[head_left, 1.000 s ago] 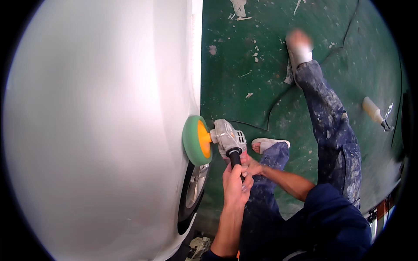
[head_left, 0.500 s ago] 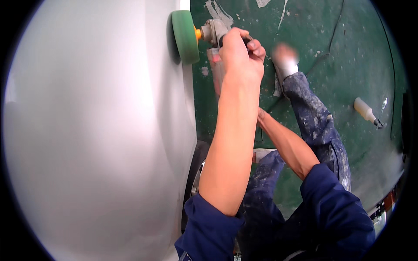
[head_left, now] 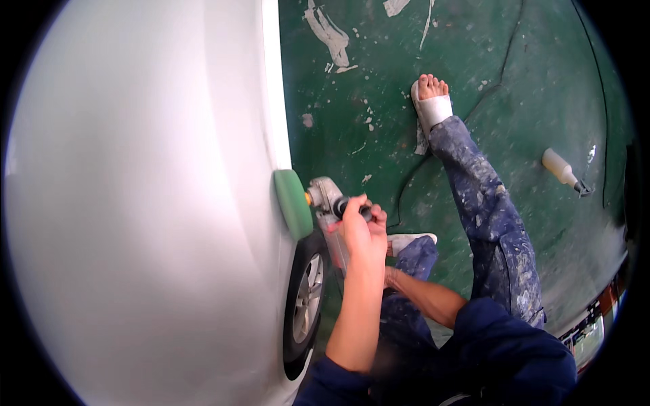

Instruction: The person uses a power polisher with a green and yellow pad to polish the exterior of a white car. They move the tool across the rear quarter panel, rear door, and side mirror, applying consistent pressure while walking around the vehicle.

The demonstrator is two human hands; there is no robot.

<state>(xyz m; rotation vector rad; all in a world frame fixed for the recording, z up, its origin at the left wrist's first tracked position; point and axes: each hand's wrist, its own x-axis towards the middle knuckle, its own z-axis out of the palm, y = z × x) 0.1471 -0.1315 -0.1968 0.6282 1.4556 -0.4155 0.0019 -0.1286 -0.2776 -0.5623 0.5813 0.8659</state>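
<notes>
My left hand is closed round the black side handle of an electric polisher. The polisher's green foam pad stands on edge against the lower side of a silver-white car body panel, just ahead of the wheel. My right hand lies behind the left forearm, close to the rear of the polisher's body. Its fingers are hidden, so I cannot see how it grips.
Below the pad is a car wheel with a black tyre. A dark cord runs across the green, paint-flecked floor. My sandalled foot stands right of the car. A spray bottle lies farther right.
The polisher and both hands have moved down the picture along the panel, from the upper part to beside the wheel. More of the wheel now shows.
</notes>
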